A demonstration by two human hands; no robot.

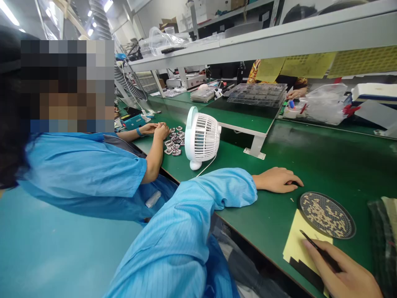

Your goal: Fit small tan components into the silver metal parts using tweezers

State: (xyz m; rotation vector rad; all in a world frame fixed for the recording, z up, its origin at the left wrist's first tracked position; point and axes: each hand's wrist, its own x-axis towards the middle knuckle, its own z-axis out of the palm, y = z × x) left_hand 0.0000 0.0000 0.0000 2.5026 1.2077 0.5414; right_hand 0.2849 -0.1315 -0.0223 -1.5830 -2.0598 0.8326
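My left hand [276, 180] rests palm down on the green table, fingers loosely stretched and nothing visible in them. Close by, to its right, lies a round dark tray [352, 225] with many small beige pieces [322, 211] scattered on its gridded surface. In my right hand [350, 269] is a slim black tool that looks like tweezers [325, 256], its tip pointing up and left over a yellow paper pad [293, 236]. The tray partly covers the pad's upper edge. A black strip [305, 273] lies along the pad's lower side.
A white fan [204, 136] stands left of my left hand. Beyond it, a co-worker in blue [83, 174] handles small parts beside a pile of metallic pieces [175, 142]. A low raised stand [257, 145] carries clear trays [257, 95]. Another person's hand [296, 94] shows across the bench.
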